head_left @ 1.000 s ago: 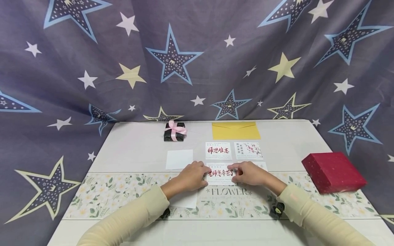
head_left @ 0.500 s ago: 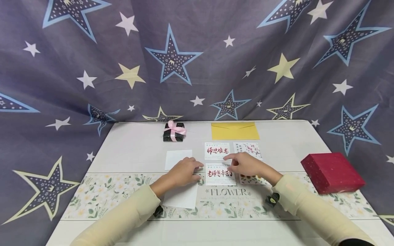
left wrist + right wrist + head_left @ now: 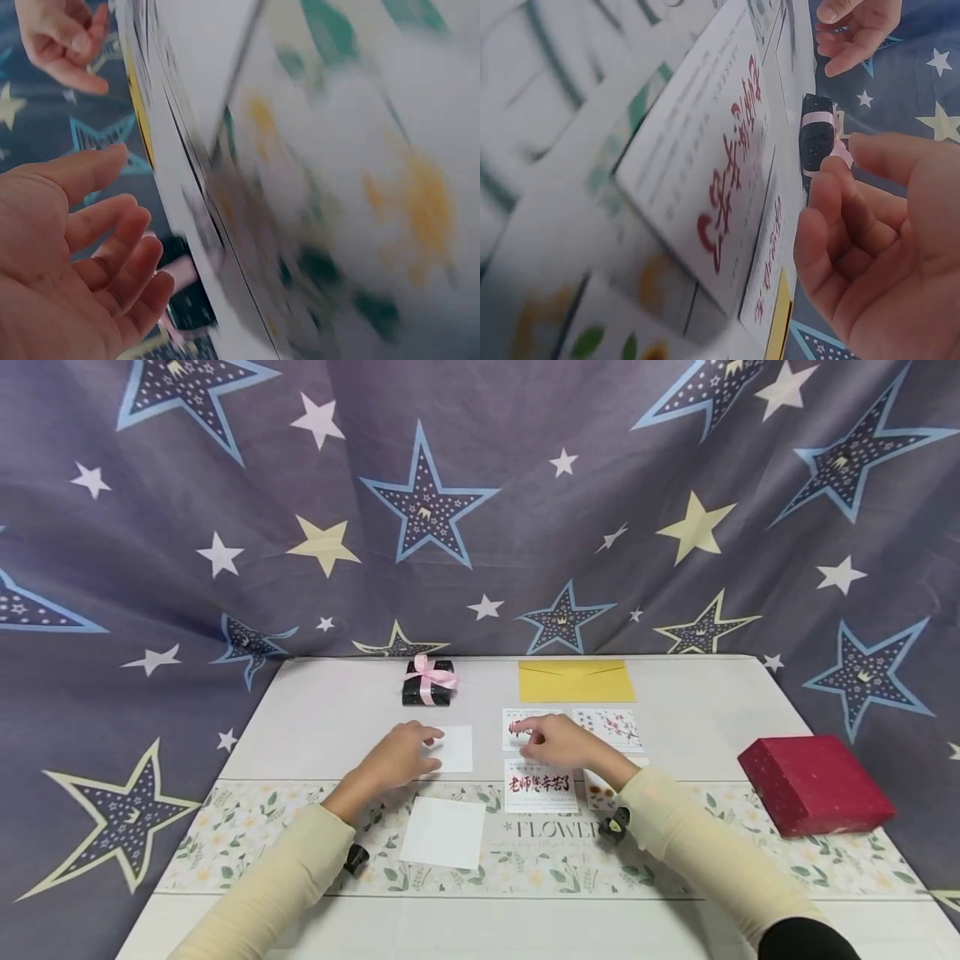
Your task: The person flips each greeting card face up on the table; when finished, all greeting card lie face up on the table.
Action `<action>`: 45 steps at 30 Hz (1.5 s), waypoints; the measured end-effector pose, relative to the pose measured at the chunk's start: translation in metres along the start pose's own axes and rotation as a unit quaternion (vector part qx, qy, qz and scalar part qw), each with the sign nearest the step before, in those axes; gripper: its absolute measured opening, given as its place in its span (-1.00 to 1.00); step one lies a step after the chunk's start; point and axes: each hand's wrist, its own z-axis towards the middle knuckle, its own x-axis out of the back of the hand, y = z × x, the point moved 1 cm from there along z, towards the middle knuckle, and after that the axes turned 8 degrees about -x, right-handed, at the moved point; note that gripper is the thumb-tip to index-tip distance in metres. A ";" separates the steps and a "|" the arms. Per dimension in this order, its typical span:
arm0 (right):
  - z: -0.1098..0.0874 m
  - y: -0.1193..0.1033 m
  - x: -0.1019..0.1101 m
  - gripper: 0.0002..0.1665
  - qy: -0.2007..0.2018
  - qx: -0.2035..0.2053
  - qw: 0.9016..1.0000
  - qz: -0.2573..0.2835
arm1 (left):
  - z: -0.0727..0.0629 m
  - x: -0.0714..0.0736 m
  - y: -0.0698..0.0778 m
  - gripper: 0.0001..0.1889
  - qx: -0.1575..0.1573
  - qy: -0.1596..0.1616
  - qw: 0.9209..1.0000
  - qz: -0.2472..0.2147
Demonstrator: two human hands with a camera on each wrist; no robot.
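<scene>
Six cards lie flat around the fingers. Nearest the person, on the near side of the left fingers, is the near blank card [image 3: 442, 833]; the near lettered card [image 3: 542, 787] lies just on the near side of the right fingers, and the sunflower card [image 3: 600, 792] shows partly behind the right wrist. The left hand [image 3: 393, 757] has its fingers loosely bent, apart, holding nothing, at the far blank card's [image 3: 456, 749] left edge; contact cannot be told. The right hand [image 3: 562, 743] is over the far lettered card [image 3: 513, 737], thumb and index parted. Rightward past its knuckles lies the blossom card [image 3: 611, 729]. Beyond all fingertips sit the gift box [image 3: 427, 692] and envelope [image 3: 577, 682]. Straightening cards probably goes best with flat fingertips nudging edges, the dark wrist device [image 3: 617, 825] kept off the sunflower card.
</scene>
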 end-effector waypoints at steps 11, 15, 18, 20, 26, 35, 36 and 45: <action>0.033 -0.014 -0.023 -0.47 0.002 -0.016 0.998 0.057 | -0.012 0.000 -0.055 -0.36 0.040 -0.009 0.999 -0.030; 0.045 -0.021 -0.029 -0.45 0.000 -0.036 0.997 0.072 | -0.011 0.004 -0.060 -0.28 0.056 -0.024 0.997 -0.038; 0.051 -0.025 -0.033 -0.43 -0.003 -0.047 0.996 0.076 | -0.010 0.006 -0.060 -0.23 0.066 -0.036 0.996 -0.045; 0.055 -0.028 -0.036 -0.42 -0.004 -0.050 0.996 0.074 | -0.009 0.006 -0.061 -0.20 0.072 -0.043 0.995 -0.045; 0.062 -0.036 -0.046 -0.37 -0.011 -0.061 0.997 0.053 | -0.005 0.004 -0.064 -0.17 0.081 -0.063 0.994 -0.033; 0.066 -0.040 -0.053 -0.29 -0.001 -0.053 0.998 -0.017 | -0.004 0.003 -0.062 -0.15 0.098 -0.066 0.992 -0.038; 0.066 -0.041 -0.053 -0.30 0.002 -0.051 0.998 -0.023 | -0.004 0.003 -0.062 -0.15 0.102 -0.065 0.992 -0.038; 0.067 -0.043 -0.051 -0.33 0.011 -0.056 0.998 -0.014 | 0.000 0.002 -0.064 -0.14 0.103 -0.063 0.992 -0.025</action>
